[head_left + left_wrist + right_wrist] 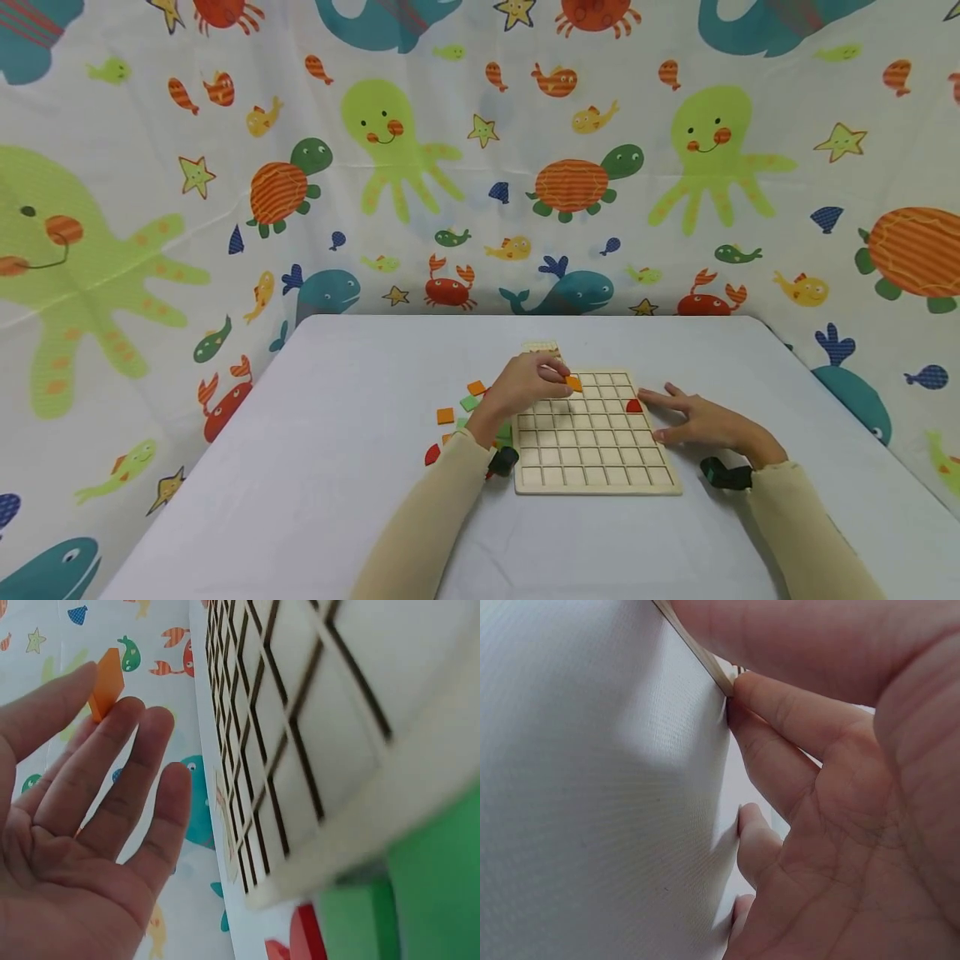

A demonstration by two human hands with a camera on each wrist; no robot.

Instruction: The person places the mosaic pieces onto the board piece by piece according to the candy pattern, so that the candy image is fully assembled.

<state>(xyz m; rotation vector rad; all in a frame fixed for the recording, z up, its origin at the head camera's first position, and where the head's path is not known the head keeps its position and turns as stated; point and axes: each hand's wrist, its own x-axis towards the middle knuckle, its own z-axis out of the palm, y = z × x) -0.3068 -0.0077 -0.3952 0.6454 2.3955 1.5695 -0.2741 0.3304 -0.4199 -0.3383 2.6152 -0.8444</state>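
Observation:
My left hand [521,385] pinches an orange square tile [573,383] between thumb and fingertips, over the far part of a pale wooden grid board [592,457]. In the left wrist view the orange tile [109,681] stands on edge at the thumb tip, and the other fingers spread loosely. A red rounded piece [633,406] lies on the board near its right edge. Beside that edge, my right hand [705,421] rests with fingers extended. In the right wrist view its fingertips [744,686] touch the side of the board [718,675].
Left of the board lie loose pieces, among them an orange tile [446,416], a green tile [469,403] and a red piece [432,454]; my left forearm hides some. A small patterned card [542,346] lies behind the board. A sea-animal cloth [450,183] hangs behind the white table [300,500].

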